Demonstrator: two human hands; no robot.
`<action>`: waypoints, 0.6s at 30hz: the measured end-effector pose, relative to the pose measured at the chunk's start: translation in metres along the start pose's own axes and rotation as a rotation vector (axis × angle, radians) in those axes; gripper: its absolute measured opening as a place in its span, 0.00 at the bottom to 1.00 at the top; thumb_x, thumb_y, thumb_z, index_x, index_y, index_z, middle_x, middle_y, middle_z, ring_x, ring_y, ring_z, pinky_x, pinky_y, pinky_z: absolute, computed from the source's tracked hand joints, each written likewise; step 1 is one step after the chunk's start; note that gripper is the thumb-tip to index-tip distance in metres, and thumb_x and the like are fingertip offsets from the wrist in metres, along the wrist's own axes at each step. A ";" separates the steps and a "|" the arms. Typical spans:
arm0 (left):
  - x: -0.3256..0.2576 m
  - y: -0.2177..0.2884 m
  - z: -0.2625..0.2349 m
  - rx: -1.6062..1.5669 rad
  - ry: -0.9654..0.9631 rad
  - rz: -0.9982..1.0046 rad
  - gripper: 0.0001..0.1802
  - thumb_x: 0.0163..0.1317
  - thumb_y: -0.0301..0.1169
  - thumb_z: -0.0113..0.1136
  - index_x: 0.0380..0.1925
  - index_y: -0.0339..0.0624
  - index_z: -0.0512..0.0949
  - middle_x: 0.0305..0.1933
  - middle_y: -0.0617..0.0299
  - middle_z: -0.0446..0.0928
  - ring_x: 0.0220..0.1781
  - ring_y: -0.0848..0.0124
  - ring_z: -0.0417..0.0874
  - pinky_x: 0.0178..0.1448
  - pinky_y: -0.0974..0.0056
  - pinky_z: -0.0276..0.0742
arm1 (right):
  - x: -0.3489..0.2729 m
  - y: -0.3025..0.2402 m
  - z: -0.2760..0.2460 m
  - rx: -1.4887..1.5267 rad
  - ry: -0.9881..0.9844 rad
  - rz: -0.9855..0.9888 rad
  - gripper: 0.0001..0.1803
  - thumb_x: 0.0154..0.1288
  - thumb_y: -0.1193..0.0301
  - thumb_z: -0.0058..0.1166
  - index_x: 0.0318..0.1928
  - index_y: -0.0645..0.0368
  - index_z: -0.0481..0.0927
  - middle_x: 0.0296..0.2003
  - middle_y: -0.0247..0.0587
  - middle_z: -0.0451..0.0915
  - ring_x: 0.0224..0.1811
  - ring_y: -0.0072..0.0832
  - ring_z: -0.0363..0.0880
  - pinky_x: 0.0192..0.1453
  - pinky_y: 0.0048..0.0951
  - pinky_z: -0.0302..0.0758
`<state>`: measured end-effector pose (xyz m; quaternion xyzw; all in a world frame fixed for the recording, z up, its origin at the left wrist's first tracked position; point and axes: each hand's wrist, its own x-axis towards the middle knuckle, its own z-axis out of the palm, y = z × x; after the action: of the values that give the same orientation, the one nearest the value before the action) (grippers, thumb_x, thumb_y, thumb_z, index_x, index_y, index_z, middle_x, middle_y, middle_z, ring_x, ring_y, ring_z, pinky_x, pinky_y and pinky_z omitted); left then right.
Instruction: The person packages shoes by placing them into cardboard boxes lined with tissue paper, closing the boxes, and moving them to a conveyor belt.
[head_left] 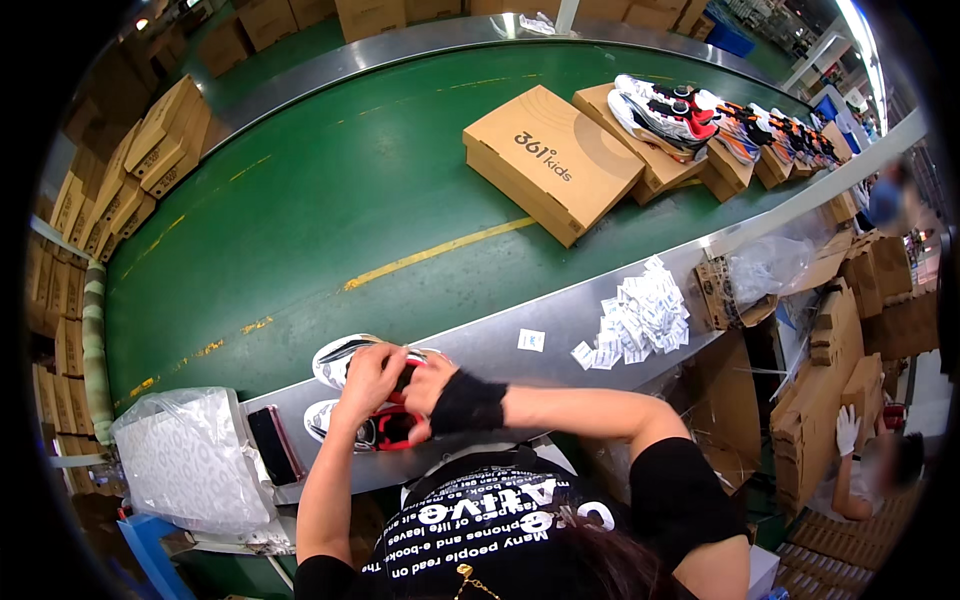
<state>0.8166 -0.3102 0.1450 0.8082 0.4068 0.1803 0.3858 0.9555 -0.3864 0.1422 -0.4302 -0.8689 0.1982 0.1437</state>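
Note:
A pair of white sneakers with black parts and red lining lies on the metal ledge in front of me, toes to the left. My left hand (372,378) is closed on the upper of the far sneaker (338,360), near its opening. My right hand (430,386), in a black wrist support (470,402), grips the same sneaker around its heel and opening. Its thumb reaches down by the heel of the near sneaker (388,430). The fingers cover much of the far sneaker's opening, so anything inside is hidden.
Small white packets (640,318) are heaped on the ledge to the right, with a single packet (531,340) nearer. A brown shoebox (555,160) and more sneakers on boxes (665,115) stand on the green conveyor belt (270,220). Patterned paper in plastic (190,460) and a phone (272,445) lie left.

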 end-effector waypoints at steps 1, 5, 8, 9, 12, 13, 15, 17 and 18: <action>0.001 0.006 0.002 -0.036 0.010 -0.050 0.15 0.55 0.33 0.51 0.22 0.30 0.75 0.22 0.46 0.74 0.27 0.54 0.76 0.34 0.59 0.69 | 0.009 0.015 -0.028 -0.107 -0.322 0.273 0.18 0.40 0.50 0.55 0.15 0.51 0.76 0.22 0.34 0.77 0.26 0.33 0.75 0.34 0.36 0.70; 0.003 0.009 -0.002 0.052 -0.061 -0.168 0.16 0.54 0.36 0.52 0.27 0.29 0.75 0.22 0.47 0.74 0.30 0.52 0.75 0.38 0.58 0.70 | -0.044 0.162 -0.064 -0.433 0.359 0.693 0.18 0.39 0.59 0.55 0.35 0.49 0.77 0.42 0.41 0.74 0.46 0.38 0.70 0.43 0.42 0.67; 0.022 0.023 0.007 0.106 -0.028 -0.089 0.18 0.54 0.38 0.53 0.31 0.29 0.74 0.28 0.47 0.74 0.31 0.52 0.75 0.38 0.59 0.70 | -0.101 0.251 -0.081 -0.764 0.314 0.942 0.38 0.49 0.64 0.52 0.62 0.42 0.52 0.58 0.63 0.54 0.58 0.57 0.56 0.53 0.67 0.52; 0.028 0.031 0.008 0.122 -0.025 -0.053 0.18 0.55 0.38 0.53 0.32 0.29 0.74 0.30 0.48 0.74 0.30 0.54 0.76 0.36 0.60 0.71 | -0.112 0.265 -0.083 -0.680 0.273 0.990 0.38 0.51 0.69 0.49 0.63 0.41 0.50 0.58 0.66 0.52 0.58 0.60 0.55 0.52 0.67 0.54; 0.043 0.043 0.014 0.198 -0.028 0.035 0.22 0.54 0.39 0.55 0.41 0.31 0.70 0.42 0.45 0.71 0.38 0.53 0.75 0.43 0.59 0.71 | -0.092 0.234 -0.115 -0.545 0.166 0.929 0.42 0.46 0.64 0.52 0.63 0.44 0.49 0.53 0.66 0.59 0.54 0.59 0.61 0.50 0.58 0.62; 0.049 0.049 0.021 0.246 0.014 0.097 0.24 0.53 0.39 0.56 0.45 0.32 0.68 0.46 0.44 0.69 0.41 0.51 0.73 0.46 0.58 0.70 | -0.088 0.224 -0.127 -0.549 0.255 0.847 0.43 0.44 0.63 0.53 0.63 0.46 0.49 0.49 0.63 0.63 0.50 0.56 0.65 0.46 0.54 0.67; 0.060 0.071 0.033 0.315 0.081 0.148 0.30 0.51 0.40 0.57 0.52 0.37 0.63 0.55 0.42 0.61 0.48 0.49 0.69 0.51 0.55 0.67 | -0.077 0.199 -0.152 -0.661 0.467 0.658 0.43 0.42 0.62 0.54 0.62 0.50 0.51 0.35 0.52 0.72 0.33 0.44 0.74 0.31 0.44 0.74; 0.081 0.100 0.040 0.381 0.165 0.243 0.37 0.49 0.41 0.60 0.57 0.41 0.58 0.61 0.43 0.53 0.55 0.49 0.64 0.55 0.54 0.64 | -0.066 0.174 -0.185 -0.560 0.615 0.594 0.41 0.43 0.61 0.54 0.60 0.51 0.55 0.34 0.45 0.74 0.23 0.42 0.75 0.29 0.36 0.75; 0.092 0.108 0.043 0.424 0.221 0.348 0.38 0.48 0.42 0.61 0.58 0.42 0.57 0.62 0.43 0.51 0.57 0.50 0.63 0.55 0.54 0.64 | -0.065 0.167 -0.199 -0.414 0.657 0.571 0.39 0.45 0.61 0.53 0.60 0.52 0.55 0.38 0.48 0.74 0.29 0.43 0.77 0.32 0.35 0.75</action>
<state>0.9546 -0.2973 0.1986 0.9038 0.3303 0.2414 0.1252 1.1926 -0.3032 0.2339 -0.7111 -0.6457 -0.0940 0.2618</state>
